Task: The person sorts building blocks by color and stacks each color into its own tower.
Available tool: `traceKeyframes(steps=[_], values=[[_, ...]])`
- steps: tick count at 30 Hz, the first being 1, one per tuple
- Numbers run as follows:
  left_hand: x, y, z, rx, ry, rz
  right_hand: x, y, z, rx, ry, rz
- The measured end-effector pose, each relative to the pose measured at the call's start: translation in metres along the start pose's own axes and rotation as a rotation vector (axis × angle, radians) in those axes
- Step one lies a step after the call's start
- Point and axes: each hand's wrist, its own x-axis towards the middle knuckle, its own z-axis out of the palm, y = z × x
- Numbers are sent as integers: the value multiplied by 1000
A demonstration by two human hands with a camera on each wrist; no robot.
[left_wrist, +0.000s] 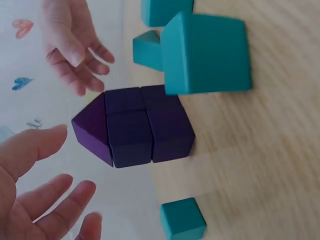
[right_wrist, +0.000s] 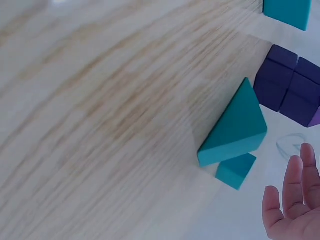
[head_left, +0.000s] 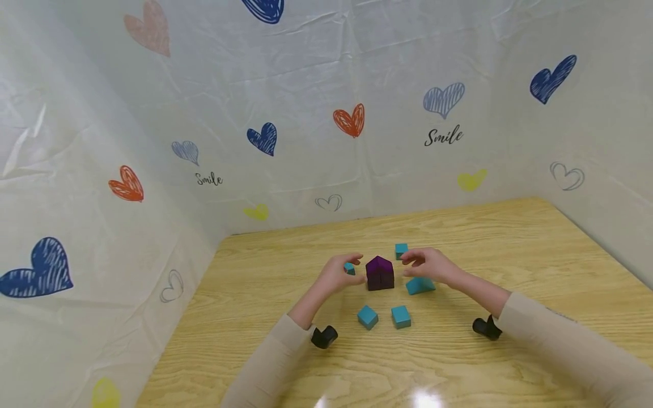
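Note:
A dark purple house of cubes topped by a roof wedge (head_left: 380, 273) (left_wrist: 135, 125) (right_wrist: 295, 92) stands on the wooden table (head_left: 510, 238). My left hand (head_left: 340, 271) (left_wrist: 45, 200) hovers just to its left, fingers relaxed and holding nothing. My right hand (head_left: 420, 262) (left_wrist: 75, 45) (right_wrist: 292, 200) hovers just to its right, also empty. A small teal cube (head_left: 349, 268) (left_wrist: 182, 220) lies by the left hand. A teal wedge (head_left: 420, 285) (right_wrist: 235, 127) lies under the right hand.
Two teal cubes (head_left: 367, 317) (head_left: 401, 317) sit in front of the house, and another teal cube (head_left: 401, 250) behind it. White sheets printed with hearts (head_left: 306, 113) wall in the table at the back and both sides.

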Motion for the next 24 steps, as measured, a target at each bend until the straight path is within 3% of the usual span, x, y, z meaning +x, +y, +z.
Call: traceKeyframes(steps=[4,9,14,21,24], values=[[-14,-1,6,-32,42,32,-10,-4,-4,-51,-4,-34],[-30,4,19,-12,89,108,-22,-9,0,-39,-46,-47],[-38,12,32,19,80,139,-30,-9,10,-10,-112,-72],[-40,18,54,210,48,175,-36,-8,24,0,-177,-47],[-40,19,62,306,47,161,-38,-10,28,-15,-198,-45]])
